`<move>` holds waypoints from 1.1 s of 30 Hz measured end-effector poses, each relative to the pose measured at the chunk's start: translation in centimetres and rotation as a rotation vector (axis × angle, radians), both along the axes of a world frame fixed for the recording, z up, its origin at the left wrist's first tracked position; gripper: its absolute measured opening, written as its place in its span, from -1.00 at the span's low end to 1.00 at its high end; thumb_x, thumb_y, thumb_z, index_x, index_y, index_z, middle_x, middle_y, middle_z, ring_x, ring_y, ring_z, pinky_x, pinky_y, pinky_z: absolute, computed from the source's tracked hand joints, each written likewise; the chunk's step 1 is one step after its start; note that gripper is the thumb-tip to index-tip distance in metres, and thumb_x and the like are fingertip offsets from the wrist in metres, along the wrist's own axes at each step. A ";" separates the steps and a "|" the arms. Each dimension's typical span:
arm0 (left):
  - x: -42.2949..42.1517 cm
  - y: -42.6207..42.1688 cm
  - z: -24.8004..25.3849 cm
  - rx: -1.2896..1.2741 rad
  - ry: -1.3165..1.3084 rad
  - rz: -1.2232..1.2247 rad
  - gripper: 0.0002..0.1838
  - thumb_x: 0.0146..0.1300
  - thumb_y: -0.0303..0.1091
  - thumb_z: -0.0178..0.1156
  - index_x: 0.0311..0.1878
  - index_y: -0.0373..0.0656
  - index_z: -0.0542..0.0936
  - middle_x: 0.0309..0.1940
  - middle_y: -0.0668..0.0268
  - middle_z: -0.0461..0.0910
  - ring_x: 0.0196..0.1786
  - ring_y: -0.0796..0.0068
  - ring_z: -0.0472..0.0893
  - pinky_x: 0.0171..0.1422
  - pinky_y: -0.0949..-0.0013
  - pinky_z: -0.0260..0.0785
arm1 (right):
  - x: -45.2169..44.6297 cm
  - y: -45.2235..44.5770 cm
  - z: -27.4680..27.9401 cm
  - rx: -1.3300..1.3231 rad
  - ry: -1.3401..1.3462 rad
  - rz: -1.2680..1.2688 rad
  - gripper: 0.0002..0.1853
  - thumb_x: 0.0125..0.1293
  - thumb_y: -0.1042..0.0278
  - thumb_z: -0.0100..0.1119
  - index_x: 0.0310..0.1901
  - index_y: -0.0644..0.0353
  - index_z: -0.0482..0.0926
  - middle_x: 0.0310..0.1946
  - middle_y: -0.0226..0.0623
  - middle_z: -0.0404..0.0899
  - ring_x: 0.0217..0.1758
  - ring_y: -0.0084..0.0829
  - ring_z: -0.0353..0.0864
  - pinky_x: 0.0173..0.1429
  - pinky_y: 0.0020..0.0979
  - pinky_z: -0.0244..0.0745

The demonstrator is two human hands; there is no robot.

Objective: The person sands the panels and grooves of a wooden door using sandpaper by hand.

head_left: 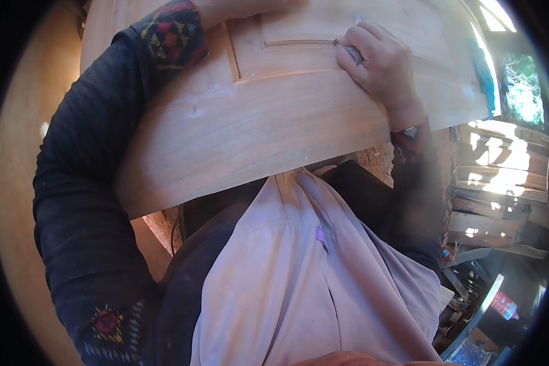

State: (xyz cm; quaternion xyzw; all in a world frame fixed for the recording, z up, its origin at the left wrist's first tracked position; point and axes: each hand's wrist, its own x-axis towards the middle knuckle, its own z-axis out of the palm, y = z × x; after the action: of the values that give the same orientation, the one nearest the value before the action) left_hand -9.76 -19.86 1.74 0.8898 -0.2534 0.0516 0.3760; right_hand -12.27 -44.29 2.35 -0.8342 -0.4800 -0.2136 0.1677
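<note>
A pale wooden panel door [250, 128] with recessed panels and moulding lies across my lap and fills the upper view. My right hand [378, 61] is on its upper right part, fingers curled closed around a small grey folded piece [352, 55] that looks like sandpaper. Most of that piece is hidden by the fingers. My left arm reaches over the door from the left, and my left hand [268, 6] is at the top edge, mostly cut off. Its fingers do not show well enough to read.
A light cloth [323, 287] hangs over my front below the door's edge. Wooden boards [500, 177] are stacked at the right in patchy sunlight. A red bottle [504, 305] and clutter stand at lower right. A plain wooden surface [24, 201] runs along the left.
</note>
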 end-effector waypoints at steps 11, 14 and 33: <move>-0.3 0.2 0.5 -0.050 0.023 -0.057 -0.65 0.24 -0.26 0.16 -0.02 -0.31 0.63 -0.16 0.01 0.69 -0.09 0.26 0.68 0.06 0.28 0.46 | 0.3 -1.0 0.1 0.058 0.105 0.044 -0.94 0.09 0.50 0.29 -0.43 0.24 0.58 -0.54 -0.27 0.50 -0.49 -0.27 0.52 -0.35 -0.36 0.45; 0.1 0.4 0.0 -0.016 0.027 -0.007 -0.64 0.24 -0.26 0.17 0.00 -0.30 0.62 -0.14 0.00 0.69 -0.08 0.26 0.68 0.08 0.28 0.46 | 0.2 -1.1 -0.2 0.076 0.158 -0.027 -0.93 0.10 0.46 0.29 -0.42 0.24 0.59 -0.54 -0.27 0.51 -0.48 -0.26 0.52 -0.35 -0.36 0.45; 0.0 0.6 0.2 -0.008 0.027 -0.016 -0.64 0.24 -0.26 0.16 0.00 -0.30 0.63 -0.11 0.01 0.68 -0.04 0.20 0.68 0.11 0.29 0.45 | -1.3 1.2 2.3 -0.016 0.645 -0.730 -0.67 0.06 0.11 0.15 -0.47 0.27 0.66 -0.67 -0.12 0.59 -0.51 -0.19 0.65 -0.26 -0.29 0.54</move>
State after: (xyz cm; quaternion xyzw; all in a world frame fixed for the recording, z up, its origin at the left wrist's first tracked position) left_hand -9.73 -19.29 1.91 0.8868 -0.2552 0.0379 0.3835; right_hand -13.56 -43.13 4.69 -0.9730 -0.0810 0.0148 0.2156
